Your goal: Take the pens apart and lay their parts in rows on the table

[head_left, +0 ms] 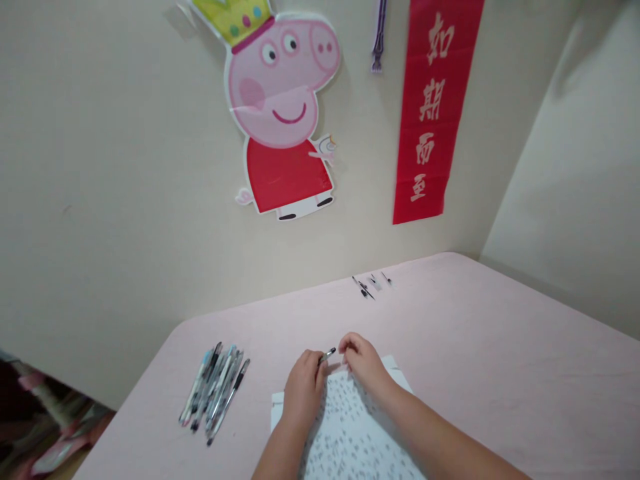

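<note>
Clock positions are read from the centre of the view unless noted.

Near 8 o'clock, beyond the table edge: a pink-and-white object (53, 407), blurred, type not determinable.

Between 7 and 8 o'clock, at 9 o'clock from the left hand: a pile of pens (215, 390) on the pink cloth (500, 347), lying roughly parallel, several with dark ends. The pile is somewhat blurred.

Near 11 o'clock, on the wall (110, 167): a pig cutout (287, 173) with yellow crown and red dress.

At 6 o'clock: the left hand (305, 387), fingers curled and closed around a pen (327, 356). The dark end of the pen projects between 1 and 2 o'clock from that hand, pointing towards the right hand.

Also at 6 o'clock, below and between the hands: a sheet (350, 433) covered in small dark marks, illegible. Further white paper (277, 402) shows at its sides.

Near 5 o'clock: the right hand (367, 367), near the pen's dark end but apart from it. Its fingers are bent inward with a narrow gap; whether they grip anything cannot be told.

At 12 o'clock from the right hand, near the far table edge: small dark parts (364, 287), too small to identify.

Near 1 o'clock: a purple strip (379, 40) on the wall.

Between 1 and 2 o'clock: a red banner (407, 133) with pale characters.
</note>
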Tool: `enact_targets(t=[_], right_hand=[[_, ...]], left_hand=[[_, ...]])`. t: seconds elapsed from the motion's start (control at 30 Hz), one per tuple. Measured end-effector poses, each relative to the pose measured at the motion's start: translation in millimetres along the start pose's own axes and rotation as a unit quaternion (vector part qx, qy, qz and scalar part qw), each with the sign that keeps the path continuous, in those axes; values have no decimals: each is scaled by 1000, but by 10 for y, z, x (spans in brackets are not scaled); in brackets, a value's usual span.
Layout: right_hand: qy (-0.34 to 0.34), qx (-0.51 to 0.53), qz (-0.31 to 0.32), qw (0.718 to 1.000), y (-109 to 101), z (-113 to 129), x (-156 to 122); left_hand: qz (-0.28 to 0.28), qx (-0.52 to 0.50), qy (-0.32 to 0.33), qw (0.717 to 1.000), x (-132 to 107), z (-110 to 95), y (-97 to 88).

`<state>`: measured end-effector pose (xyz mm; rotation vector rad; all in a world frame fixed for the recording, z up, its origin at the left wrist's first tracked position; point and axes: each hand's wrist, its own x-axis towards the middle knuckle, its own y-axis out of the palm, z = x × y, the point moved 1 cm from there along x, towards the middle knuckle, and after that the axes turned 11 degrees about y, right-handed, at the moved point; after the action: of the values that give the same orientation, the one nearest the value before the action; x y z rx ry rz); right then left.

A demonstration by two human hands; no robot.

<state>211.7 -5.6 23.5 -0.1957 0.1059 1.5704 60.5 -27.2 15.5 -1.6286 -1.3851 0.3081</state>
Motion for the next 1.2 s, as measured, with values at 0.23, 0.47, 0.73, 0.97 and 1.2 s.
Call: enact_targets(t=[0.23,0.47,0.73,0.97,1.2], right_hand=[[-101,-124,21,987,-19,-248,128],[-123,-149,60,979,-35,-263,94],[-95,-124,57,986,-31,-259,120],[-79,-92,63,991,-32,-271,129],[-85,-90,59,990,-33,-247,126]], left_hand=[[11,-40,23,999,0,-4,9],[13,-29,19,999,-7,15,22],[52,7,27,998,-9,-41,-9],[77,30,8,997,5,-50,-20],[63,17,13,998,8,-36,-22]])
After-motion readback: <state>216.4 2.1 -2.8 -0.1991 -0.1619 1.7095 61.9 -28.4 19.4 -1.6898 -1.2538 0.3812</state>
